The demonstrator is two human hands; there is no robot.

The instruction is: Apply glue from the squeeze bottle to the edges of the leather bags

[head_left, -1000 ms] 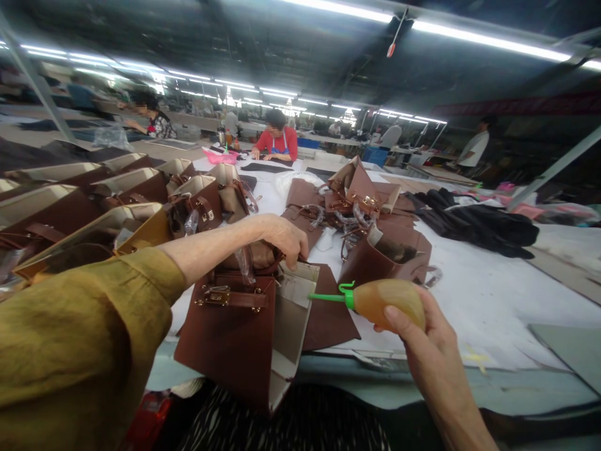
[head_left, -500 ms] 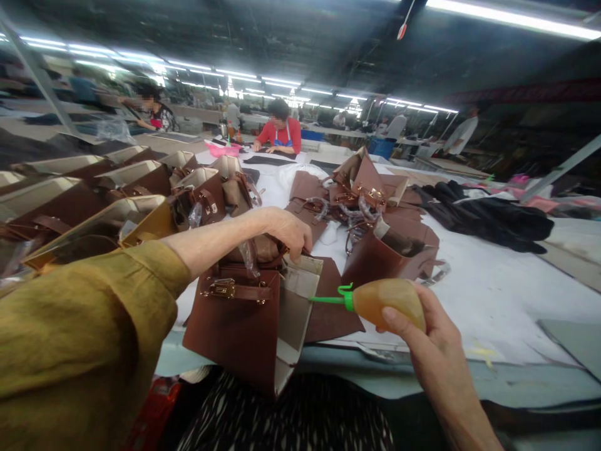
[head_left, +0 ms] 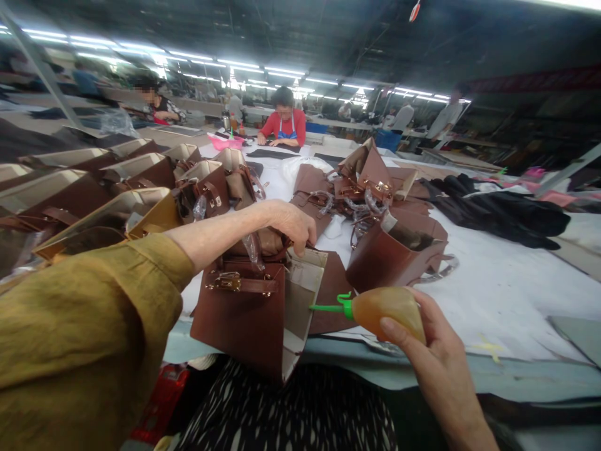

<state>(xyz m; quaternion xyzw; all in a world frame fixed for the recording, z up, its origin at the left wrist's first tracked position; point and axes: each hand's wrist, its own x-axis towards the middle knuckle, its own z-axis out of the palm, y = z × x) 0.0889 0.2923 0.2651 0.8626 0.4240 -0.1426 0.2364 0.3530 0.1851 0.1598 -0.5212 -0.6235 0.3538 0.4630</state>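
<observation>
A brown leather handbag (head_left: 244,313) with a gold clasp hangs over the table's near edge, its pale side panel turned toward me. My left hand (head_left: 291,224) grips the top edge of that bag, fingers curled over it. My right hand (head_left: 429,351) is closed around a soft amber squeeze bottle (head_left: 387,308) with a green nozzle. The nozzle tip touches or nearly touches the bag's pale side panel.
A row of open brown bags (head_left: 94,200) stands at the left. More brown bags (head_left: 389,250) are heaped in the middle of the white table (head_left: 493,294). Dark cloth (head_left: 498,210) lies at the right. A person in red (head_left: 284,125) works at the far end.
The view has tilted down a little, so the scene sits higher in frame. The bottle nozzle stays at the bag's side panel, slightly lower on it. My left hand keeps its grip.
</observation>
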